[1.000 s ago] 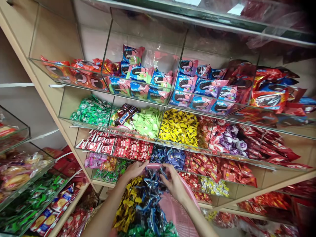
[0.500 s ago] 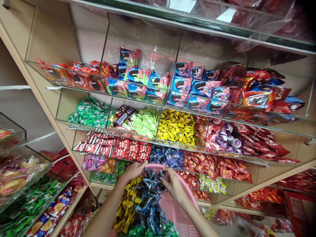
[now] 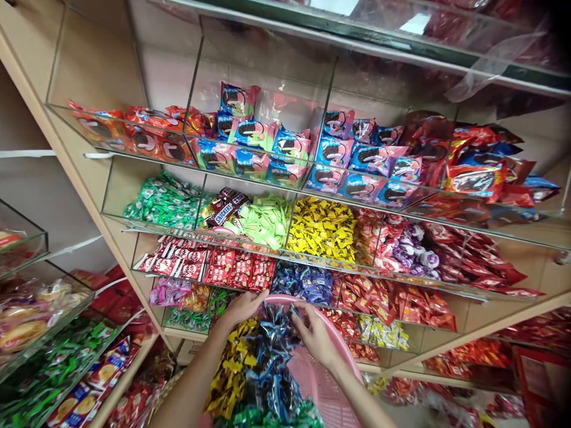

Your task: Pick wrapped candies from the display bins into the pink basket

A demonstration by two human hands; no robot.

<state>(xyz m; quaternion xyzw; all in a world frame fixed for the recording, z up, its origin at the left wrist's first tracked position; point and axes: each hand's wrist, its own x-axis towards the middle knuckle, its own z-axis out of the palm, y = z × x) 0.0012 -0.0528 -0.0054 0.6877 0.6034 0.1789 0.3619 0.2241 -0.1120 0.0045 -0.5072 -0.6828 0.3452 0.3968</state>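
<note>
A pink plastic basket [image 3: 345, 348] sits below the shelves, with yellow-wrapped candies [image 3: 232, 368], dark blue-wrapped candies [image 3: 274, 345] and green-wrapped candies [image 3: 272, 416] in it. My left hand [image 3: 243, 309] is at the basket's far left rim. Its visible fingers are stretched toward the blue candies, the rest partly hidden. On the other side, my right hand [image 3: 314, 333] reaches over the right part of the basket. Its fingers are bent and its thumb stands apart, beside the blue candies. I cannot tell whether its fingertips touch them.
Glass-fronted shelves hold yellow candies [image 3: 322, 232], blue candies [image 3: 303, 282], red packets [image 3: 241, 267], green candies [image 3: 163, 202] and wrapped cookies [image 3: 252, 132]. A wooden side panel [image 3: 84, 184] slants down at left. Another rack holds green packets [image 3: 53, 362].
My right hand's fingers have shifted slightly over the blue candies. The view has moved a little, and my left hand stays almost where it was at the rim.
</note>
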